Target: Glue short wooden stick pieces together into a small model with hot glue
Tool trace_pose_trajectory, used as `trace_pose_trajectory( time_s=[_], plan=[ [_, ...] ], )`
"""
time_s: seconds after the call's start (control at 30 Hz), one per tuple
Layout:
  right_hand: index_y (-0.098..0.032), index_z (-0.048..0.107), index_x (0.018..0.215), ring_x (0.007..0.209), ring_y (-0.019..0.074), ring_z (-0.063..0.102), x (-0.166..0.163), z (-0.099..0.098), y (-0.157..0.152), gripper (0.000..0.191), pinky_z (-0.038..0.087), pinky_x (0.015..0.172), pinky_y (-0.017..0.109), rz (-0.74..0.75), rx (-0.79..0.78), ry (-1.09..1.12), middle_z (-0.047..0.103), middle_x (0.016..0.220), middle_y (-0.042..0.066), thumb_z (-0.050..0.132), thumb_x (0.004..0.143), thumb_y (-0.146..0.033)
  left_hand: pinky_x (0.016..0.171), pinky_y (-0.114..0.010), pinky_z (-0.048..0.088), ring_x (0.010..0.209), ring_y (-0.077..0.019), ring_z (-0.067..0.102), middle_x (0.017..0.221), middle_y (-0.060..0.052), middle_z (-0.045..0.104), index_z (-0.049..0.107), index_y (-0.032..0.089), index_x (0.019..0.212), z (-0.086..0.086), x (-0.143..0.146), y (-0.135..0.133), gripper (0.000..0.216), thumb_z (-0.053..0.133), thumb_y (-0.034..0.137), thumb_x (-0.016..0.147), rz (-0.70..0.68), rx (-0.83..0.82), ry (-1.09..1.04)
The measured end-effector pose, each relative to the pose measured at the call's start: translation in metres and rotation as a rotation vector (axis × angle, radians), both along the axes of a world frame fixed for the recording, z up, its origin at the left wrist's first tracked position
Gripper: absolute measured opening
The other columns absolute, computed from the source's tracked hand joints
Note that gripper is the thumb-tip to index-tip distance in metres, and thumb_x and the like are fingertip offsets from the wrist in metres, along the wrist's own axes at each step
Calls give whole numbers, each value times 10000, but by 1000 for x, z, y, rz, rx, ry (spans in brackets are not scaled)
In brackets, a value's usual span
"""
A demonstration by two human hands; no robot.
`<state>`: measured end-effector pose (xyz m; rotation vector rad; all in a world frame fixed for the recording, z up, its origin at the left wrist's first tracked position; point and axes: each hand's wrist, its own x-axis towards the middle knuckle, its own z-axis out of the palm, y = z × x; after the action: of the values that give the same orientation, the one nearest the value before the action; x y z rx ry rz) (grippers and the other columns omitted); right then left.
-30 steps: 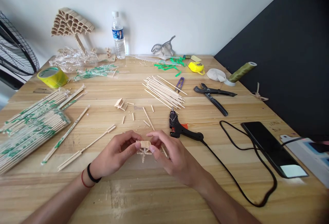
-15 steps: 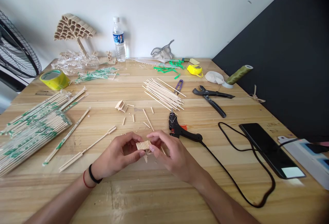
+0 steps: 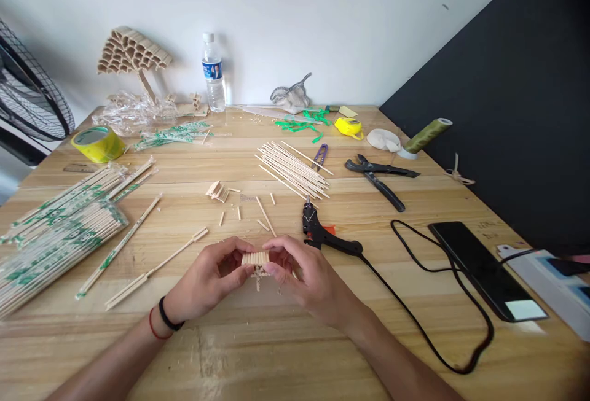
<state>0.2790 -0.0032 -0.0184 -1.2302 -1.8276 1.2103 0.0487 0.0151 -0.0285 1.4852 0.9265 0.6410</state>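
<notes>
A small panel of short wooden sticks glued side by side [image 3: 255, 258] is pinched between both hands just above the wooden table [image 3: 295, 339]. My left hand [image 3: 209, 278], with a black and a red band at the wrist, grips its left end with thumb and fingers closed. My right hand [image 3: 306, 275] is closed on its right end. A black hot glue gun [image 3: 325, 235] lies just beyond my right hand, its cord trailing to the right. Short cut stick pieces [image 3: 239, 204] are scattered behind the hands.
Bare sticks [image 3: 295, 167] lie mid-table; wrapped chopsticks [image 3: 59, 229] are piled at left. Black cutters [image 3: 380, 177], purple snips [image 3: 321, 154], yellow tape roll [image 3: 96, 142], water bottle [image 3: 213, 75], stick model [image 3: 131, 57], thread spool [image 3: 426, 135], phone [image 3: 486, 269] and power strip [image 3: 548, 278] also sit here.
Both hands have stayed together on the stick panel, turning it slightly; the right fingers have closed in over its right end. The view has dipped a little.
</notes>
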Motion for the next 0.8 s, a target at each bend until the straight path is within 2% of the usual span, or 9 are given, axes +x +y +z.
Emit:
trace_pose_trajectory(
  time_s=[0.1, 0.27, 0.4, 0.53, 0.8],
  plan=[
    [-216, 660, 1124, 827, 171, 634, 0, -1, 0, 218, 502, 763, 294, 7, 12, 0, 697, 963, 29, 621, 1009, -397, 733, -296, 465, 820, -184, 584, 917, -63, 676, 652, 144, 1171, 1, 0, 0, 385, 646, 473, 972, 3, 0, 8],
    [-217, 669, 1137, 842, 169, 634, 2, -1, 1, 219, 494, 783, 294, 24, 5, -10, 703, 990, 31, 629, 1007, -389, 754, -293, 464, 852, -181, 586, 984, -72, 683, 643, 150, 1162, 2, 0, 0, 352, 662, 441, 965, -10, -11, -30],
    [-210, 672, 1147, 854, 173, 634, 2, 1, 2, 237, 488, 790, 299, 32, 2, -24, 703, 1008, 38, 616, 1014, -398, 718, -282, 445, 787, -162, 540, 870, -29, 628, 633, 144, 1153, 1, 0, 0, 364, 673, 449, 957, 2, -6, -20],
    [-207, 673, 1151, 855, 174, 633, 3, 2, 2, 241, 484, 778, 296, 41, -1, -22, 700, 1008, 38, 600, 1021, -397, 703, -272, 433, 767, -150, 514, 843, -13, 601, 625, 145, 1147, 0, 0, 0, 363, 688, 443, 950, 3, -18, -38],
    [-212, 666, 1156, 840, 170, 629, 4, 2, 2, 225, 485, 762, 293, 41, 8, -22, 692, 989, 30, 592, 1024, -378, 736, -280, 456, 820, -162, 555, 916, -42, 649, 635, 153, 1141, -1, 1, 2, 362, 701, 449, 943, -3, -7, -45]
  ],
)
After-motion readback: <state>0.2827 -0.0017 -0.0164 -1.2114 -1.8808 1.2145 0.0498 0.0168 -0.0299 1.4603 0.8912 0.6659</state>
